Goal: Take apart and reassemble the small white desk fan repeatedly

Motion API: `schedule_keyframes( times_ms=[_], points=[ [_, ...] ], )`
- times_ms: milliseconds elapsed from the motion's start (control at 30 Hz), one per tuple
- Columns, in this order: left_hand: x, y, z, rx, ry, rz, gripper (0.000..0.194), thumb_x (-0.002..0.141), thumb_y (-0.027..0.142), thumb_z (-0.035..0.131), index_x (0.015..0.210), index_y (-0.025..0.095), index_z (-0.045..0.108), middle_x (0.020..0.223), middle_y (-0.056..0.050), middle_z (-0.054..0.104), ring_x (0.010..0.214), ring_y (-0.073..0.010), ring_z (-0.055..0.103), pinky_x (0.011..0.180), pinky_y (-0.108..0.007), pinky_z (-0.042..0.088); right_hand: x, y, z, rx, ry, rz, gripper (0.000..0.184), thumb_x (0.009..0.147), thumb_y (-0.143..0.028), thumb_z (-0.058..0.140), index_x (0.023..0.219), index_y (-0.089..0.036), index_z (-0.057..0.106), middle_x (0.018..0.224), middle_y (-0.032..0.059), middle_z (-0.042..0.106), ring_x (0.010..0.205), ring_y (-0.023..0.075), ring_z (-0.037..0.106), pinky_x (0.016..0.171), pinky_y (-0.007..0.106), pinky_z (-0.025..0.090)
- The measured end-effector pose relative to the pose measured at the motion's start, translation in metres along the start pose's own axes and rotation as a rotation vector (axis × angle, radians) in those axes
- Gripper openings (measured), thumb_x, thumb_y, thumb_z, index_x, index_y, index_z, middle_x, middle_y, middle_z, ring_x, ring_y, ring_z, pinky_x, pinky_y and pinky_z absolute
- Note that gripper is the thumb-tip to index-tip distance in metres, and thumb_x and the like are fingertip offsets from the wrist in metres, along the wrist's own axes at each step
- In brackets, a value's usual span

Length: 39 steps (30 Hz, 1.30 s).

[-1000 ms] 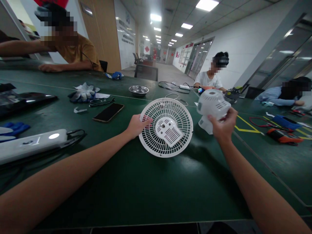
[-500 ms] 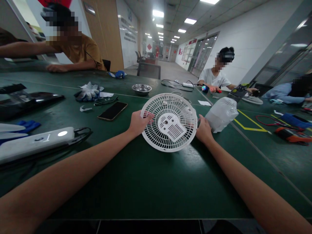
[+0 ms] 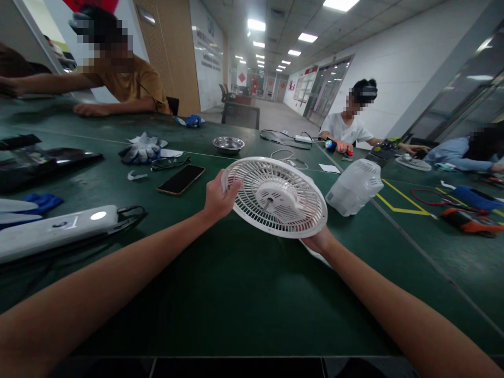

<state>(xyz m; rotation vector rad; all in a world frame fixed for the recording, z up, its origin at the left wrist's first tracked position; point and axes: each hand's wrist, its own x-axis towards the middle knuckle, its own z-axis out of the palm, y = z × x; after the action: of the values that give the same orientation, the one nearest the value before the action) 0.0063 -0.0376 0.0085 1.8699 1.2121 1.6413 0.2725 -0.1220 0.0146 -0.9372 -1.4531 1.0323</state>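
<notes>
A round white fan grille (image 3: 275,197) with a slotted hub hangs tilted nearly flat above the green table (image 3: 220,294). My left hand (image 3: 218,198) is closed on its left rim. My right hand (image 3: 319,242) sits under the grille's near right edge, its fingers hidden beneath it. A white fan motor housing (image 3: 354,186) lies on the table to the right, with no hand touching it.
A black phone (image 3: 180,179), work gloves (image 3: 140,151), a steel bowl (image 3: 228,143) and a white power strip (image 3: 55,231) lie on the left and far side. Orange-handled tools (image 3: 468,220) lie at right. Other people sit along the table's far and right sides.
My right hand set the motor housing down on the table, then moved under the grille. The grille was lifted and tipped from facing me to nearly flat.
</notes>
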Motion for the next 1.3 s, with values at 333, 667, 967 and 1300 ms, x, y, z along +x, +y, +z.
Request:
schedule_keyframes(
  times_ms=[333, 667, 967, 1300],
  points=[
    [0.013, -0.021, 0.011, -0.568, -0.557, -0.692, 0.053, 0.089, 0.066, 0.067, 0.091, 0.014, 0.077, 0.088, -0.013, 0.079, 0.081, -0.0231, 0.074, 0.073, -0.033, 0.059, 0.007, 0.008, -0.032, -0.530, 0.064, -0.188, 0.073, 0.071, -0.052, 0.089, 0.135, -0.028, 0.062, 0.124, 0.0092, 0.071, 0.111, 0.0335, 0.067, 0.103, 0.055, 0.053],
    [0.014, -0.017, 0.013, -0.473, -0.469, -0.822, 0.022, 0.087, 0.037, 0.079, 0.081, 0.016, 0.077, 0.077, -0.008, 0.078, 0.063, -0.0157, 0.070, 0.059, -0.028, 0.055, 0.035, 0.023, -0.088, -1.008, 0.224, -0.269, 0.084, 0.076, -0.042, 0.080, 0.152, -0.025, 0.047, 0.152, 0.0146, 0.053, 0.143, 0.0395, 0.046, 0.120, 0.063, 0.036],
    [0.012, -0.017, 0.016, -0.437, -0.360, -0.685, 0.029, 0.085, 0.023, 0.077, 0.113, 0.017, 0.072, 0.099, -0.008, 0.078, 0.076, -0.0166, 0.074, 0.069, -0.030, 0.058, 0.051, 0.034, -0.095, -0.457, 0.419, 0.161, 0.074, 0.072, -0.055, 0.076, 0.136, -0.024, 0.054, 0.103, 0.0084, 0.074, 0.088, 0.0301, 0.070, 0.086, 0.053, 0.059],
    [0.014, -0.013, 0.013, -0.224, -0.452, -0.299, 0.033, 0.089, 0.033, 0.066, 0.118, 0.020, 0.076, 0.125, -0.011, 0.076, 0.114, -0.0253, 0.071, 0.099, -0.038, 0.054, 0.023, 0.000, -0.038, 0.005, 0.248, -0.002, 0.068, 0.087, -0.064, 0.062, 0.147, -0.038, 0.042, 0.131, 0.0066, 0.068, 0.111, 0.0325, 0.068, 0.089, 0.053, 0.061]
  ],
)
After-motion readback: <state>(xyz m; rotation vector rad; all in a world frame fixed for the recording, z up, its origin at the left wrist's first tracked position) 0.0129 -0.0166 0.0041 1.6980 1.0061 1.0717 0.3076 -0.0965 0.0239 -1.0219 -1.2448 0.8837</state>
